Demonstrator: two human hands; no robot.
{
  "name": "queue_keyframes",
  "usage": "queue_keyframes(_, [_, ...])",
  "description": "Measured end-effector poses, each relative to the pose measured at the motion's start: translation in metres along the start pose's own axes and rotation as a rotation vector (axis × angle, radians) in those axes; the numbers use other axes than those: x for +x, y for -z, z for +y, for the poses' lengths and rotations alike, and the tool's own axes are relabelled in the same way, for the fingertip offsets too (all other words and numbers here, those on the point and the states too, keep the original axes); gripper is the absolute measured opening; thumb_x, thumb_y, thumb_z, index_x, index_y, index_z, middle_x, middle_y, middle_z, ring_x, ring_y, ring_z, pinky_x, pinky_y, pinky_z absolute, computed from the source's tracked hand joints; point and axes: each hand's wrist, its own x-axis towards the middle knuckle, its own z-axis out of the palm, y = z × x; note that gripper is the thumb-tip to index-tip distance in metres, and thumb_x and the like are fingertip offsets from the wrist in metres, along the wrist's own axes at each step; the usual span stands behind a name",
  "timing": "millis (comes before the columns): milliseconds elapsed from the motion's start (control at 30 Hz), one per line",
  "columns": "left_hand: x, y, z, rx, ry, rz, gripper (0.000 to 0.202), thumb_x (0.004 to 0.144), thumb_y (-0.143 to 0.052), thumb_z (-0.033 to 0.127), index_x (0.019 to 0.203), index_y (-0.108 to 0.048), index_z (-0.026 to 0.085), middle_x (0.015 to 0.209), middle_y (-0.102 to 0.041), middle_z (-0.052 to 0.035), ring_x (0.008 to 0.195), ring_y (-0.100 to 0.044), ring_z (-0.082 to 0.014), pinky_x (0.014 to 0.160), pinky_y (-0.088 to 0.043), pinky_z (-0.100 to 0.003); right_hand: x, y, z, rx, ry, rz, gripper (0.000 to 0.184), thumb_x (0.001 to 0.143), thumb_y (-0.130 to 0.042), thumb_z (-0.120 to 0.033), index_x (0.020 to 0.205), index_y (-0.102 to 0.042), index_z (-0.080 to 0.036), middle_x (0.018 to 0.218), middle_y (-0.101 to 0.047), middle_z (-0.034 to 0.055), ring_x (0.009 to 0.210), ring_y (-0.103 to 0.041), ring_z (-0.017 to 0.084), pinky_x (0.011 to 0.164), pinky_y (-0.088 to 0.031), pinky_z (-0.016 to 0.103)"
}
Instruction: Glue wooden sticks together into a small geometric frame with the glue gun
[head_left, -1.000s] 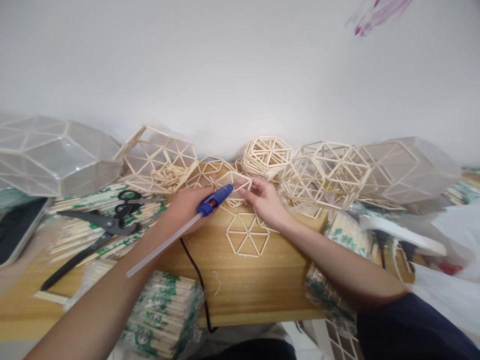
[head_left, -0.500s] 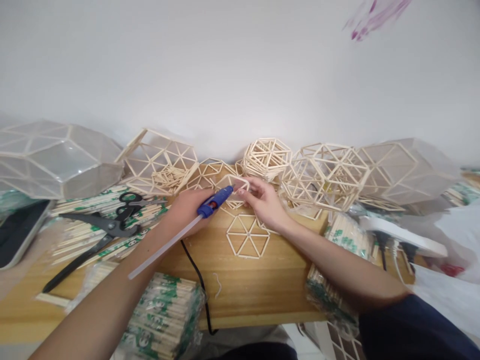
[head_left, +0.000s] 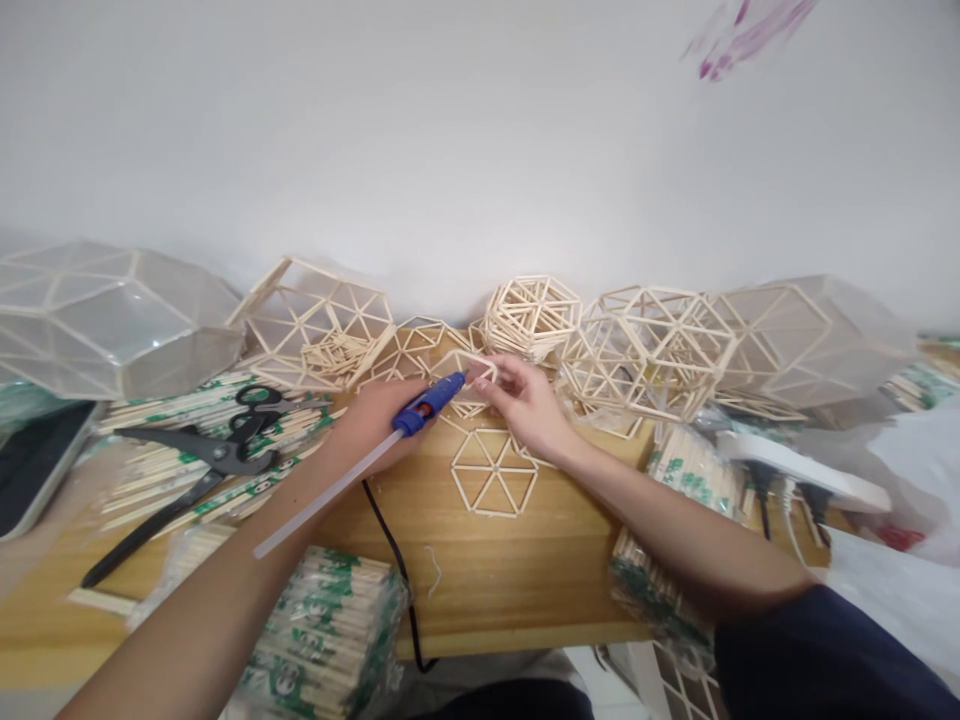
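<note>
My left hand is closed round a blue hot glue gun, with a long translucent glue stick jutting from its back end. The gun's tip points at a small frame of wooden sticks. Between thumb and fingers, my right hand pinches that frame at its right side. Part of the frame is hidden behind the gun and fingers. On the table just in front lies a flat hexagon of sticks with spokes.
Stick lattices line the wall, including a hexagon stack and a ball-like lattice. Pliers lie on loose chopsticks at left. Chopstick packs sit in front, near a black cord. A power strip is at right.
Almost nothing differs. The view has shifted very slightly; both hands, the glue gun and the stick frame keep the same positions relative to each other.
</note>
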Motion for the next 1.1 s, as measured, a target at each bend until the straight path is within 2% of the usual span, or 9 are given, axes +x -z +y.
queue_keyframes(133, [0.0, 0.002, 0.0, 0.014, -0.015, 0.003, 0.008, 0.088, -0.063, 0.024, 0.082, -0.064, 0.019, 0.071, -0.064, 0.0017, 0.064, -0.057, -0.0132, 0.063, -0.038, -0.026, 0.001, 0.0, 0.001, 0.007, -0.013, 0.003, 0.03, 0.087, -0.073, -0.039, 0.112, -0.07, -0.023, 0.108, -0.078, 0.007, 0.095, -0.072, 0.023, 0.078, -0.059, 0.035])
queue_keyframes(333, [0.0, 0.003, 0.004, 0.006, -0.043, 0.079, 0.012, 0.089, -0.063, 0.024, 0.079, -0.061, 0.019, 0.067, -0.06, 0.0033, 0.06, -0.053, -0.0112, 0.06, -0.037, -0.024, 0.004, 0.002, 0.004, 0.01, -0.036, 0.035, 0.032, 0.086, -0.074, -0.042, 0.111, -0.069, -0.022, 0.108, -0.078, 0.0085, 0.085, -0.07, 0.022, 0.07, -0.055, 0.034])
queue_keyframes(567, [-0.002, -0.001, -0.005, 0.045, -0.026, 0.127, 0.007, 0.091, -0.064, 0.025, 0.086, -0.066, 0.02, 0.069, -0.061, 0.0033, 0.063, -0.055, -0.0118, 0.062, -0.039, -0.024, 0.004, 0.003, 0.002, 0.04, 0.021, 0.052, 0.026, 0.089, -0.073, -0.038, 0.11, -0.067, -0.024, 0.112, -0.077, 0.0066, 0.105, -0.072, 0.024, 0.095, -0.056, 0.042])
queue_keyframes(667, [-0.003, -0.002, -0.01, 0.062, -0.01, 0.141, 0.007, 0.089, -0.065, 0.025, 0.084, -0.065, 0.02, 0.07, -0.061, 0.0037, 0.064, -0.055, -0.012, 0.062, -0.039, -0.024, 0.003, 0.002, 0.0, 0.065, 0.013, 0.057, 0.026, 0.089, -0.072, -0.037, 0.111, -0.066, -0.025, 0.11, -0.077, 0.0054, 0.106, -0.072, 0.023, 0.098, -0.056, 0.042])
queue_keyframes(900, [-0.002, -0.002, -0.008, 0.061, -0.01, 0.155, 0.008, 0.089, -0.067, 0.025, 0.083, -0.063, 0.02, 0.071, -0.061, 0.0045, 0.063, -0.053, -0.0114, 0.063, -0.038, -0.024, 0.001, -0.001, -0.007, 0.104, -0.08, 0.019, 0.028, 0.084, -0.071, -0.036, 0.106, -0.059, -0.025, 0.094, -0.074, 0.0012, 0.08, -0.068, 0.018, 0.073, -0.054, 0.032])
queue_keyframes(1100, [-0.002, 0.0, -0.007, 0.026, -0.025, 0.144, 0.012, 0.091, -0.065, 0.027, 0.082, -0.061, 0.02, 0.069, -0.058, 0.005, 0.063, -0.052, -0.0108, 0.062, -0.038, -0.024, 0.001, -0.003, -0.008, 0.053, -0.083, 0.049, 0.027, 0.082, -0.07, -0.034, 0.104, -0.059, -0.025, 0.089, -0.072, -0.0009, 0.076, -0.065, 0.018, 0.068, -0.051, 0.03])
